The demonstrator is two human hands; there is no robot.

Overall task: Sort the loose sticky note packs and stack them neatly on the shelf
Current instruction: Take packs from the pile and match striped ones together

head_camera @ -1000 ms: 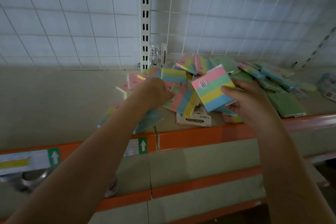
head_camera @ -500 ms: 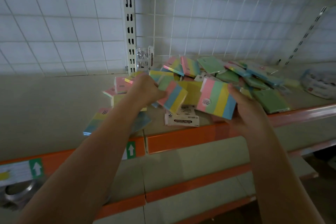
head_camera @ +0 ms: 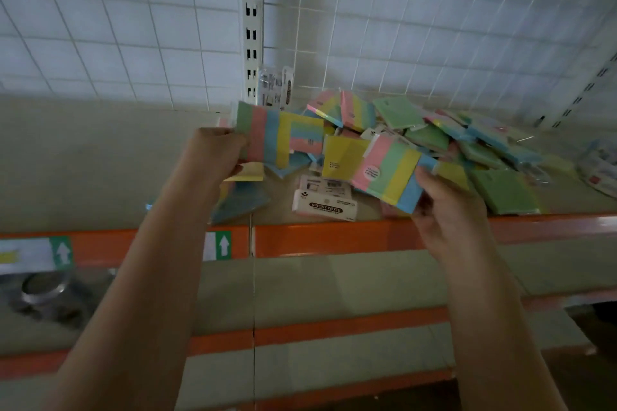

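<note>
Each hand (head_camera: 213,153) (head_camera: 447,207) grips striped pack (head_camera: 267,137) (head_camera: 389,177) (pile (head_camera: 450,140) behind, blurry).

Retail shop aisle, orange-edged shelf (head_camera: 334,238) with price labels (head_camera: 217,245), white wire-grid backing (head_camera: 417,27), packaged stationery

A striped pack (head_camera: 389,173) in pink, green, yellow and blue is tilted above the shelf (head_camera: 334,238) edge. Another striped pack (head_camera: 263,137) is raised at the left. Behind them, loose packs (head_camera: 467,143), striped, green and blue, lie heaped in disorder on the shelf.
</note>
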